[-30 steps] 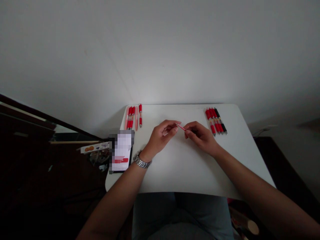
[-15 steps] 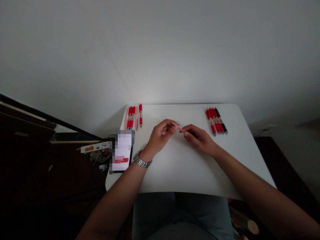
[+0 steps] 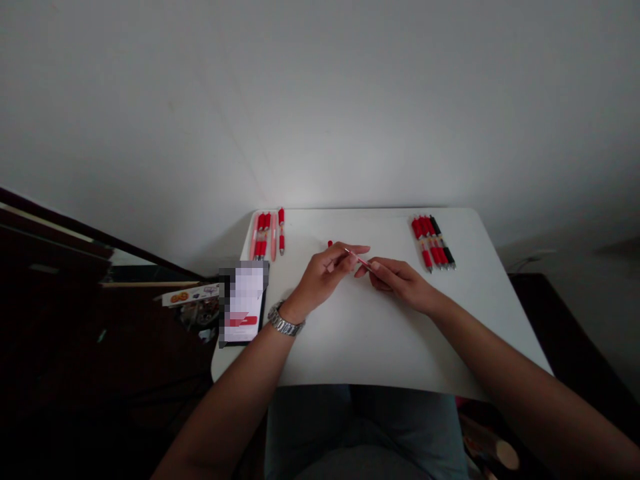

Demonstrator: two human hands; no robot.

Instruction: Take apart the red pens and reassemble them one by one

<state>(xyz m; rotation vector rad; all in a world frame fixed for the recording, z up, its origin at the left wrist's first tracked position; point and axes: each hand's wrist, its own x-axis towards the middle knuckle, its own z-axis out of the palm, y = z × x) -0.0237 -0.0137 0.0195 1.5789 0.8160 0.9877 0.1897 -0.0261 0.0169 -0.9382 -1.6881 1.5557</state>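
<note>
Between my hands, above the middle of the white table (image 3: 350, 347), a thin red pen refill (image 3: 361, 261) slants down to the right, its pale tip at the upper left. My left hand (image 3: 327, 270) is closed, pinching its tip end between thumb and fingers, with one finger stretched out to the right. My right hand (image 3: 397, 280) is closed around the lower end, thumb on top. Just behind my left hand a small red piece (image 3: 330, 243) shows; the hand hides the rest of it, and I cannot tell whether it is held.
Several red and pink pens (image 3: 265, 233) lie at the table's back left, with one red pen (image 3: 281, 230) beside them. Red pens (image 3: 425, 243) and a black pen (image 3: 443, 241) lie at the right. A phone (image 3: 245, 303) rests by the left edge. A wall (image 3: 350, 133) rises behind.
My right hand has shifted slightly and its fingers have curled further along the refill. A left finger has straightened to the right. The small red piece has come into view behind my left hand.
</note>
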